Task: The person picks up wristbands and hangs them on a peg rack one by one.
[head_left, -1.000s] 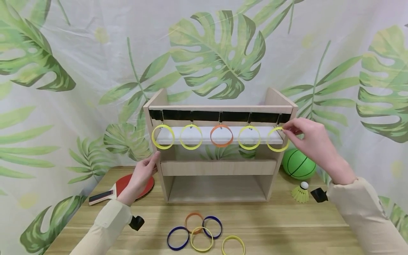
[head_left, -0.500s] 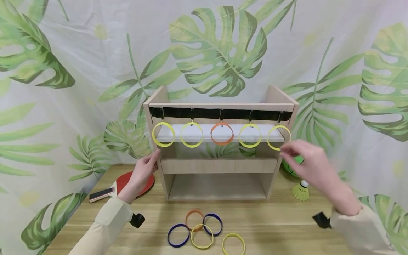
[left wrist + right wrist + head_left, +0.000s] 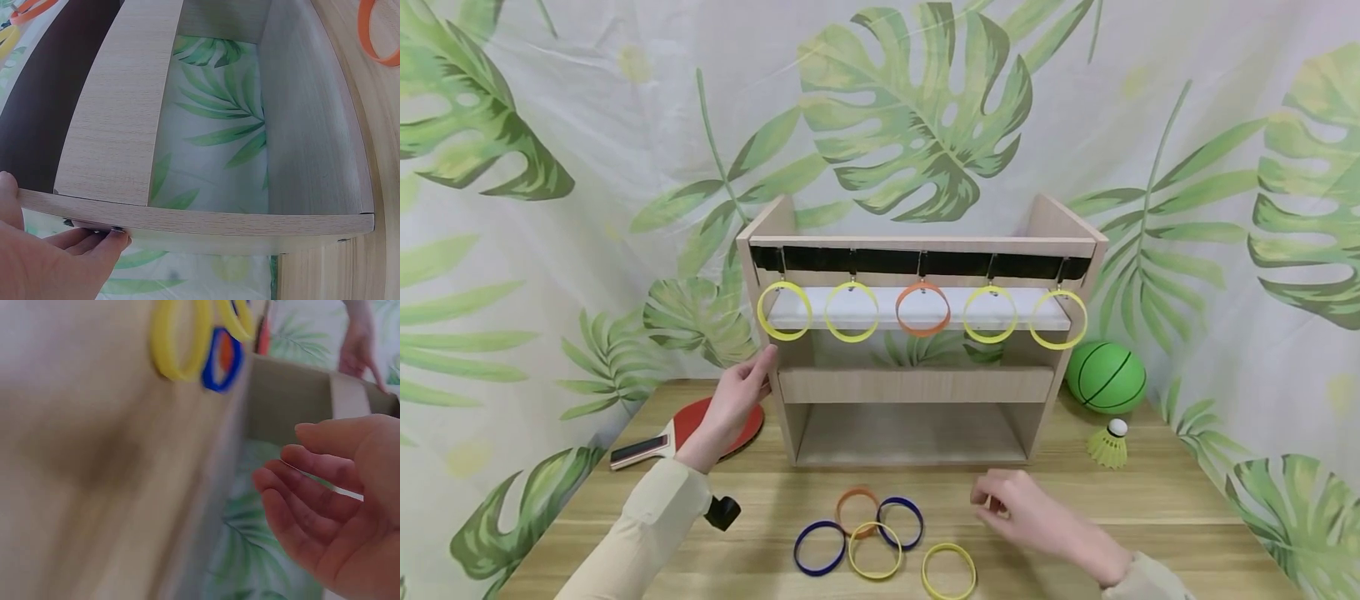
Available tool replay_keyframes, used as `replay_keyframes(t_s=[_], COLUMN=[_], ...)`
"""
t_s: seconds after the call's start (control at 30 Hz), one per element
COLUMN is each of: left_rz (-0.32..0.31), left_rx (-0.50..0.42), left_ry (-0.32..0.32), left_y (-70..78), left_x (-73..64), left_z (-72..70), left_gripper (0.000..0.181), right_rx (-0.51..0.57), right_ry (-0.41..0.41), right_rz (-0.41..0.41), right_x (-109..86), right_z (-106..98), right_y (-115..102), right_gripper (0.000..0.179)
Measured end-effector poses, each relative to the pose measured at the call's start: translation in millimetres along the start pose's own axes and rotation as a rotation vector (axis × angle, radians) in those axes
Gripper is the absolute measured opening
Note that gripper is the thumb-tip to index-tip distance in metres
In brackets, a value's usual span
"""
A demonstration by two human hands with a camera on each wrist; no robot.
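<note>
My left hand (image 3: 727, 410) holds the left side panel of a small wooden shelf (image 3: 917, 387). In the left wrist view its thumb lies at the panel's front edge, with the other fingers bent against the outer face. Above the table, right of a loose yellow ring (image 3: 951, 546), my right hand (image 3: 1026, 512) hangs with loosely bent fingers and nothing in them. Two blue rings (image 3: 820, 572), an orange ring (image 3: 842, 496) and another yellow ring (image 3: 876, 577) lie overlapping or close together. From hooks on the shelf's black strip (image 3: 887, 261) hang several yellow rings (image 3: 784, 338) and an orange one (image 3: 923, 333).
A red table tennis bat (image 3: 692, 417) lies left of the shelf, partly behind my left arm. On the right are a green ball (image 3: 1107, 377) and a yellow shuttlecock (image 3: 1108, 447). A leaf-patterned cloth (image 3: 587, 167) hangs behind the wooden table (image 3: 1150, 508).
My right hand has let go of the rightmost hanging yellow ring and moved down and left towards the loose rings. The left hand has stayed on the shelf's side.
</note>
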State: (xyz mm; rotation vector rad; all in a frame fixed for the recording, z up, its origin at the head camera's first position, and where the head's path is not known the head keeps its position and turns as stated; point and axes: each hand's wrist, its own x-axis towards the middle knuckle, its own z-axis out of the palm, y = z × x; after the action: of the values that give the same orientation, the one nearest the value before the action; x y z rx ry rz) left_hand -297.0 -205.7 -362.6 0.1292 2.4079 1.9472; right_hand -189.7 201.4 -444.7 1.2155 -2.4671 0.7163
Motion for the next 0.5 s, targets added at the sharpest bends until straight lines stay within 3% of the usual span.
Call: replay_keyframes(t_s=[0.07,0.27,0.5], left_rz=[0.001,0.004,0.010], left_rx=[0.005,0.001,-0.008], left_ry=[0.000,0.009,0.003], left_y=[0.6,0.4,0.3], left_x=[-0.8,-1.5,-0.5], left_z=[-0.4,-1.9,-0.3], left_gripper=[0.079,0.078,0.078], right_rx=[0.022,0.029,0.015], right_ry=[-0.048,-0.114,-0.201], right_rz=[0.020,-0.027,0.020], right_x=[-3.1,-7.7,-10.5], right_z=[11,36,45], right_y=[0,6,5], right_gripper=[0.012,0.015,0.013])
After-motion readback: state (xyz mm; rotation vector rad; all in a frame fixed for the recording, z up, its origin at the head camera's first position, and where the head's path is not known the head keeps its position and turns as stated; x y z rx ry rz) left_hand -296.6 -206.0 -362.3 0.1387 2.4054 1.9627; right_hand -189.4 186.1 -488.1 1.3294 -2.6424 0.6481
